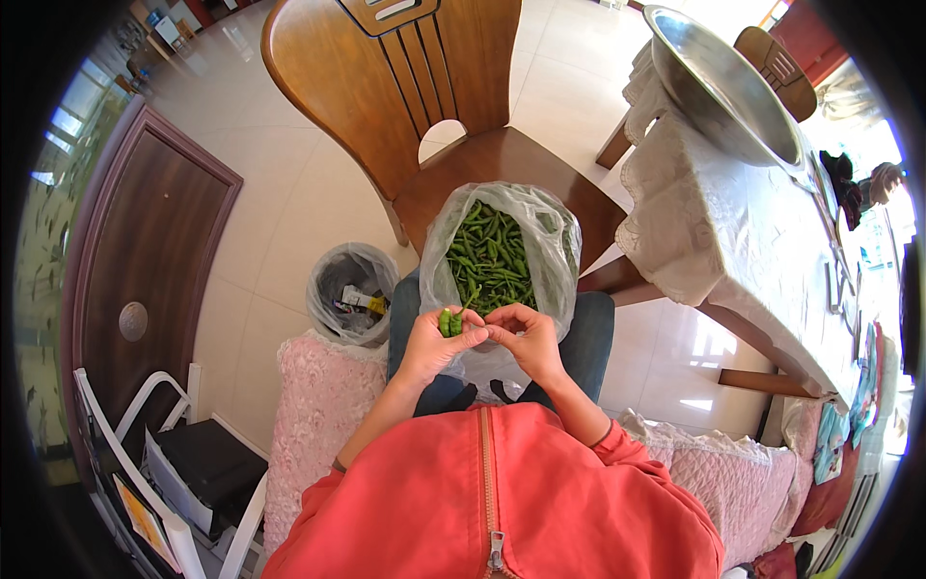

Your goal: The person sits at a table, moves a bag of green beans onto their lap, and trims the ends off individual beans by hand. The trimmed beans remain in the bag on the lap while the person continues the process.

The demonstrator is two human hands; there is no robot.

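Note:
My left hand [434, 346] holds a few green chili peppers [451, 323] between its fingers, one with its stem pointing up. The thumb and forefinger of my right hand [534, 339] are pinched together and meet the tips of my left thumb and fingers. Whether something small lies between those right fingertips is hidden. Just beyond both hands, a clear plastic bag [557, 224] stands wide open at the chair's front edge and over my lap. Many green chili peppers [492, 253] fill it.
A wooden chair [463, 166] faces me. Left of my knees stands a lined waste bin [318, 289] with wrappers inside. At right, a large steel basin [731, 94] rests on a cloth-covered table [752, 239]. Pink quilted covers [318, 405] flank me; a black-and-white item [210, 463] is at lower left.

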